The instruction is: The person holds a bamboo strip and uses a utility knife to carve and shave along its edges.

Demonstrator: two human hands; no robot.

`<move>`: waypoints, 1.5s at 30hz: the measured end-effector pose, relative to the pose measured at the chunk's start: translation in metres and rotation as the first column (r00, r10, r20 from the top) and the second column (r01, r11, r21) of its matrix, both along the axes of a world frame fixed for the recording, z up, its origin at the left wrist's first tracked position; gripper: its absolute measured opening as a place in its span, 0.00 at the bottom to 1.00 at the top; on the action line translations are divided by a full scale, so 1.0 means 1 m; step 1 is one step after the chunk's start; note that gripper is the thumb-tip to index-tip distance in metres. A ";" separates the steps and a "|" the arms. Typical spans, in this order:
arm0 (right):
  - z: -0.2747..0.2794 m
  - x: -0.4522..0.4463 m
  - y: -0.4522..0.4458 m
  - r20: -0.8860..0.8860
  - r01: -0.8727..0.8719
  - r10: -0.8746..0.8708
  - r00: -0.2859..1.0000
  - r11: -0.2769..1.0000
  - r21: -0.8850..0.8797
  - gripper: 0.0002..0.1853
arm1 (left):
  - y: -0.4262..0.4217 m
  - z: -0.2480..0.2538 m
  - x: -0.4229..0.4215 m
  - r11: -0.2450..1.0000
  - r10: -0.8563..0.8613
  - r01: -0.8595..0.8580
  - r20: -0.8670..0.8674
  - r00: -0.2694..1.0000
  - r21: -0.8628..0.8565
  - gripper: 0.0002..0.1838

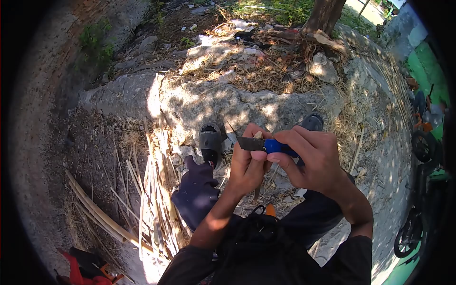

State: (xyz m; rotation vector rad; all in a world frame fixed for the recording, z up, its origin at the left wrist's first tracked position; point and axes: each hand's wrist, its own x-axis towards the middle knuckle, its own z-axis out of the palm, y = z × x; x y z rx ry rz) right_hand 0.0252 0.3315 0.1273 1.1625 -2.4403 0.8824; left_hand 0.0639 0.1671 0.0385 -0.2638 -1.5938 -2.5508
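My right hand (308, 154) is closed round the blue handle of a knife (251, 143), its dark grey blade pointing left. Close against the blade is my left hand (249, 161), with its thumb at the lower edge near the handle. Between the left fingers shows the end of a small pale piece (258, 135), perhaps wood or bamboo; most of it is hidden. A thin pointed sliver (231, 127) sticks up just left of the blade. Both hands are held above my lap, between my dark shoes (210, 138).
Split bamboo strips (159, 199) lie in a pile left of my legs. A dark glove-like shape (197, 192) rests by my left leg. Ahead runs a rough stone ledge (228, 104) with a tree trunk (325, 16) behind. Motorbikes (411, 228) stand at the right.
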 end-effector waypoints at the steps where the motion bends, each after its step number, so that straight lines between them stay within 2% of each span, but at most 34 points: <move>1: 0.000 0.000 0.000 -0.009 0.001 -0.001 1.000 1.000 0.000 0.18 | 0.000 0.000 0.000 1.000 0.002 -0.002 -0.014 1.000 0.001 0.35; 14: 0.000 0.001 0.000 -0.094 0.060 -0.057 0.994 0.998 0.027 0.17 | -0.002 0.004 0.000 0.999 -0.003 0.003 0.002 1.000 -0.039 0.34; 17: 0.001 0.001 0.000 -0.110 0.068 -0.062 0.992 0.997 0.048 0.16 | -0.001 0.002 -0.002 0.999 -0.009 0.008 -0.040 0.999 -0.040 0.31; 20: 0.004 0.002 0.000 -0.149 0.085 -0.073 0.986 0.994 0.074 0.16 | 0.000 0.001 -0.004 0.989 0.069 -0.087 -0.152 0.986 -0.120 0.30; 25: 0.004 0.002 0.000 -0.190 0.117 -0.095 0.977 0.987 0.108 0.16 | -0.003 0.008 -0.001 0.972 0.055 -0.070 -0.073 0.996 -0.224 0.34; 29: 0.005 0.001 0.000 -0.218 0.121 -0.097 0.971 0.988 0.097 0.15 | -0.005 0.003 -0.002 0.968 0.034 -0.049 -0.063 0.997 -0.246 0.35; 32: 0.006 -0.001 0.001 -0.251 0.146 -0.116 0.961 0.984 0.106 0.15 | -0.003 0.009 -0.001 0.971 0.036 -0.031 0.017 0.999 -0.238 0.35; 35: 0.006 -0.001 0.000 -0.197 0.137 -0.118 0.973 0.987 0.088 0.14 | -0.003 0.002 -0.004 0.980 -0.013 0.005 -0.039 0.999 -0.198 0.34; 38: 0.003 -0.004 0.003 -0.136 0.077 -0.067 0.988 0.994 0.075 0.14 | -0.003 0.004 -0.004 0.991 -0.036 0.029 -0.048 0.998 -0.133 0.28; 40: 0.002 -0.007 0.006 -0.022 0.010 -0.009 1.000 0.999 0.039 0.15 | -0.004 0.009 -0.002 0.995 -0.088 0.088 -0.009 0.996 -0.055 0.23; 45: 0.006 -0.011 0.010 0.007 -0.006 0.006 1.000 0.999 0.052 0.15 | -0.005 0.012 0.000 0.989 -0.145 0.145 -0.015 0.989 -0.027 0.23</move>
